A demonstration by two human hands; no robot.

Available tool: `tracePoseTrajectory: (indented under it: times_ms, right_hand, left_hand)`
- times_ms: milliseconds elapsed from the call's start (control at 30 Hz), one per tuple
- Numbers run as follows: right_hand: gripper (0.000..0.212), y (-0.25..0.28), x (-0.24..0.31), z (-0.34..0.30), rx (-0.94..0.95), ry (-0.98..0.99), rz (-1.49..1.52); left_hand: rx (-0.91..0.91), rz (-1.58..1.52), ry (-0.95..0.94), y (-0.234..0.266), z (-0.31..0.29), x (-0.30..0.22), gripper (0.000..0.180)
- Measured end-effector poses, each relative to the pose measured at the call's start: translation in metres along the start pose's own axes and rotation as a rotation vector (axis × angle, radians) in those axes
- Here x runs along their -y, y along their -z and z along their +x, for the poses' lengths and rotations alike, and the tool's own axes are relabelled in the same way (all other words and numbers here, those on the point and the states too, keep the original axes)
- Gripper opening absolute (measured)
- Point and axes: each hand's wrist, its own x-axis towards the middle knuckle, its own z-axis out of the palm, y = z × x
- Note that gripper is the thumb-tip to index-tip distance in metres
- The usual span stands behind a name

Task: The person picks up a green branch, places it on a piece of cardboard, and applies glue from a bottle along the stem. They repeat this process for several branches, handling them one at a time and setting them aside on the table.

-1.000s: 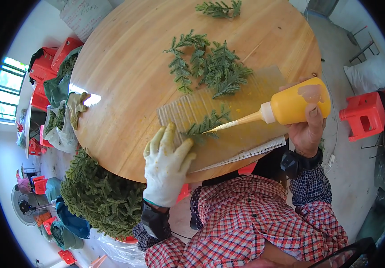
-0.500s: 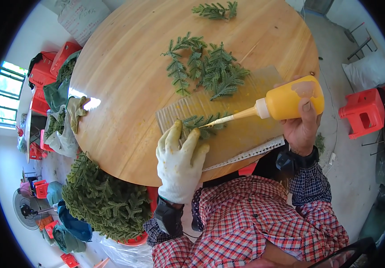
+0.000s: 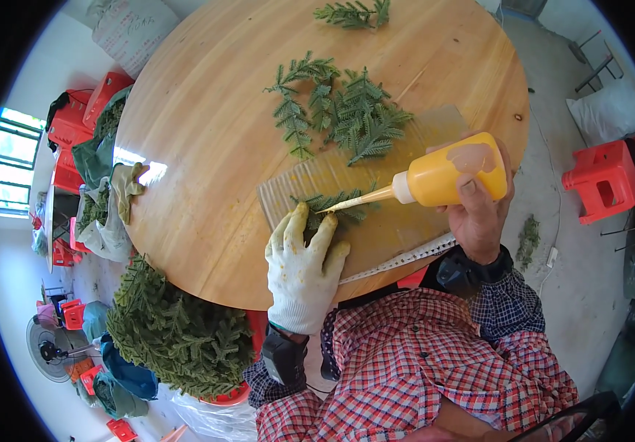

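Observation:
My left hand (image 3: pixel 301 269), in a white glove with yellow-stained fingertips, holds the near left end of a small green fir sprig (image 3: pixel 354 211) down on a corrugated cardboard sheet (image 3: pixel 424 147). Bare, my right hand (image 3: pixel 482 222) grips a yellow squeeze bottle (image 3: pixel 435 180) tilted on its side. Its long narrow nozzle (image 3: pixel 358 200) reaches left across the sprig, with the tip just at my left fingertips. Part of the sprig is hidden behind the nozzle and the fingers. Beyond the cardboard's far edge lies a group of fir sprigs (image 3: pixel 369 129), partly overlapping it.
The round wooden table (image 3: pixel 207 147) bears another sprig (image 3: pixel 354 15) at its far side. A white toothed strip (image 3: pixel 406 258) runs along its near edge. Below left stands a heaped tub of fir sprigs (image 3: pixel 177 324). A glove (image 3: pixel 126 190) hangs by the left edge; a red stool (image 3: pixel 603 180) stands right.
My right hand has brought the bottle leftward, and the nozzle tip sits closer to my left fingertips. My left hand has shifted slightly right, still at the sprig.

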Motion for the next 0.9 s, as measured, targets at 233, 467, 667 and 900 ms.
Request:
tracePoseTrajectory:
  times_ms: [233,467,667,900]
  right_hand:
    - [0.052,-0.002,-0.003,-0.005,0.014,0.005,-0.092]
    - [0.050,0.006,0.005,-0.006,-0.009,0.021,-0.100]
    - [0.050,0.019,0.006,-0.003,-0.010,-0.006,-0.043]
    - [0.049,0.028,0.008,0.003,-0.035,0.006,-0.060]
  left_hand:
    - [0.001,-0.003,0.002,0.000,0.000,0.000,0.038]
    - [-0.007,-0.017,0.024,0.000,0.000,-0.001,0.036]
    - [-0.003,-0.016,0.030,0.001,0.000,-0.002,0.035]
    - [-0.025,-0.014,0.019,-0.001,0.000,-0.002,0.035]
